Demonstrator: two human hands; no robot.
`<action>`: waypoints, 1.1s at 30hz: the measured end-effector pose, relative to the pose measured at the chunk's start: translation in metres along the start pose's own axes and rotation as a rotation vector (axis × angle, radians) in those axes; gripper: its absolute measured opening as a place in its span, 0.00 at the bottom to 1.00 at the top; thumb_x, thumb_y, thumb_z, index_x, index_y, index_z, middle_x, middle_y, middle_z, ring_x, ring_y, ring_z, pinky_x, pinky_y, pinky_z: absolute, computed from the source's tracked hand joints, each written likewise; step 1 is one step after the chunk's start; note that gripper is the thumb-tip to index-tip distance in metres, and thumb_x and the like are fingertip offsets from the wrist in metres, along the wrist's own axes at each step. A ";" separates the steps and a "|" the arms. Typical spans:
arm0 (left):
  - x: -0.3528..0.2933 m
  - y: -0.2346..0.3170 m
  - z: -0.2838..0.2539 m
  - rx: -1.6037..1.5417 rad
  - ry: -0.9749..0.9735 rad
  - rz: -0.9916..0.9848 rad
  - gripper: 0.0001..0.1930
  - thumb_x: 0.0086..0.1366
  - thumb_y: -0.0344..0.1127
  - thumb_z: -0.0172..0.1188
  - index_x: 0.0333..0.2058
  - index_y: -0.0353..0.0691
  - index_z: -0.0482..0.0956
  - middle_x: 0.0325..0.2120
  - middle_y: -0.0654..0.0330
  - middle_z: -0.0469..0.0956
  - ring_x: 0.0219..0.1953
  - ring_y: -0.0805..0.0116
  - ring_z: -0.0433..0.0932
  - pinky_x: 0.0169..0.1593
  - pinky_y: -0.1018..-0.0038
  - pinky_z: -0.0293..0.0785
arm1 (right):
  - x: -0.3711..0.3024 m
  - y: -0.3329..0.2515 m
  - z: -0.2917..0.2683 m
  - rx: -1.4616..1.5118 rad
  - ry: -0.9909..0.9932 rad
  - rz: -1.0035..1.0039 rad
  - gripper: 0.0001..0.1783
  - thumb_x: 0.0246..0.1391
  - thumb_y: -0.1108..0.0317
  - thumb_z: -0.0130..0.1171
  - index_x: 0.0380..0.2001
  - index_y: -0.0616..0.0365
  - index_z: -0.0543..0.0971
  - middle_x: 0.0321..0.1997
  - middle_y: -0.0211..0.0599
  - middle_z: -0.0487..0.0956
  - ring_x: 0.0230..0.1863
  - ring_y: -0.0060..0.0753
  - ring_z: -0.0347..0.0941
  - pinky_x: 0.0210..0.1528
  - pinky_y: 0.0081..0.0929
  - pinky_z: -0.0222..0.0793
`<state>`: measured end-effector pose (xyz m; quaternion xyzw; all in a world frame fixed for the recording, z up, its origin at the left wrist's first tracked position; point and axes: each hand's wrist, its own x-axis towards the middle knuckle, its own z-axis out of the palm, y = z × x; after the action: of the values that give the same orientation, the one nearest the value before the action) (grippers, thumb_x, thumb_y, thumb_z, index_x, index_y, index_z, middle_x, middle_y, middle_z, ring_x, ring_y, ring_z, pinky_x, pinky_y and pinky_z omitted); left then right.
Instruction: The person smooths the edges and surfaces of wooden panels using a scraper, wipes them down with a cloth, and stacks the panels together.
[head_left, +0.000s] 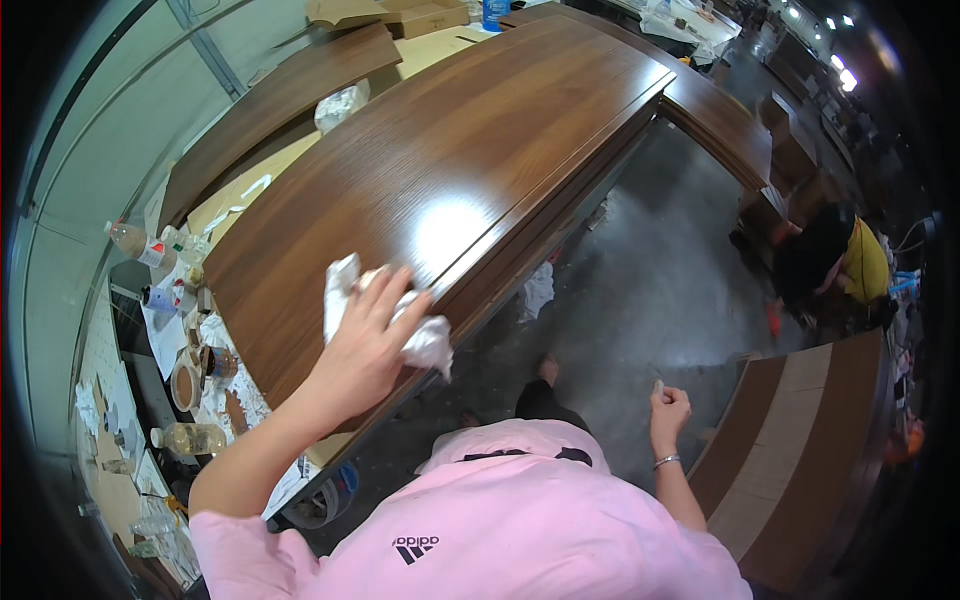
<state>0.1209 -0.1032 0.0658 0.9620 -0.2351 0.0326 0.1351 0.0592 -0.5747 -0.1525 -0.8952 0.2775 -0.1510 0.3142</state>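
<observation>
A crumpled white cloth (430, 343) lies bunched under my left hand (362, 350), which presses it on the near edge of a long, glossy brown wood-grain panel (480, 120). My fingers curl over the middle of the cloth, and its ends stick out on both sides. Away from the panel, my right hand (669, 412) hangs over the floor with its fingers closed in a pinch. Whatever it may hold is too small to make out.
Plastic bottles (195, 438), open jars and crumpled paper crowd the bench at the left. Another brown panel (290, 95) leans behind the long one. At the right, a person in yellow (862, 262) bends down near a standing brown panel (830, 430). A bucket (325, 500) sits below.
</observation>
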 end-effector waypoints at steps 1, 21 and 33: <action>0.029 0.001 0.013 0.030 0.051 0.058 0.36 0.46 0.18 0.63 0.59 0.35 0.69 0.63 0.39 0.61 0.66 0.38 0.59 0.67 0.48 0.57 | 0.001 0.000 0.006 0.044 -0.015 0.014 0.09 0.45 0.71 0.67 0.25 0.66 0.80 0.23 0.36 0.71 0.23 0.33 0.67 0.30 0.32 0.64; 0.114 0.044 0.074 0.245 0.431 -0.182 0.28 0.54 0.23 0.55 0.57 0.28 0.70 0.56 0.31 0.67 0.57 0.37 0.71 0.61 0.52 0.66 | 0.165 -0.340 0.079 0.966 -0.356 -0.582 0.08 0.55 0.75 0.62 0.38 0.67 0.82 0.26 0.22 0.73 0.28 0.13 0.66 0.31 0.16 0.63; 0.021 0.074 0.028 -0.090 1.094 -0.977 0.25 0.58 0.23 0.60 0.55 0.38 0.67 0.48 0.50 0.76 0.50 0.58 0.77 0.54 0.67 0.73 | 0.143 -0.467 0.177 0.859 -1.210 -0.616 0.15 0.55 0.61 0.67 0.32 0.64 0.83 0.22 0.23 0.76 0.22 0.11 0.65 0.22 0.16 0.60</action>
<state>0.1054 -0.1837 0.0595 0.7966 0.3204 0.4345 0.2718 0.4396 -0.2722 0.0293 -0.6591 -0.2828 0.1869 0.6714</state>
